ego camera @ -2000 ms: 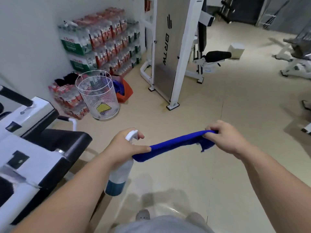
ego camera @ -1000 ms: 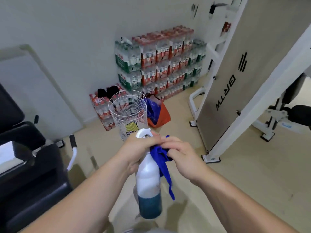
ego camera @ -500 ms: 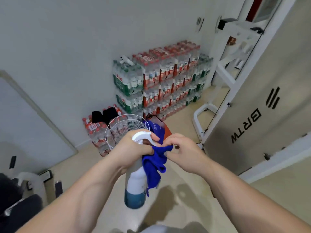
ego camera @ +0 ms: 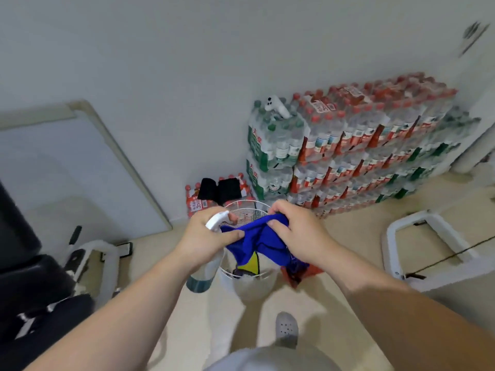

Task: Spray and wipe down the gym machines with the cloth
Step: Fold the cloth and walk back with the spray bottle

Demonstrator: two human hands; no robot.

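My left hand [ego camera: 205, 236] grips a white spray bottle [ego camera: 205, 274] with blue-green liquid at its bottom, the trigger head sticking up above my fingers, and its thumb also pinches one end of a blue cloth [ego camera: 254, 243]. My right hand [ego camera: 297, 231] holds the other end of the bunched cloth, close beside the left hand. Both hands hover above a white wire basket [ego camera: 249, 279] on the floor. A gym machine with black pads [ego camera: 32, 290] and a white frame stands at the left edge.
Stacked packs of bottled water [ego camera: 361, 145] line the white wall behind the basket. A framed board [ego camera: 67, 170] leans on the wall at left. A white machine base [ego camera: 428, 247] lies on the floor at right. An orange bag [ego camera: 308, 273] sits beside the basket.
The cloth, stretched between my hands two seconds ago, is now bunched with my hands close together. The view has swung left, toward the wall and basket; the large white machine has left view.
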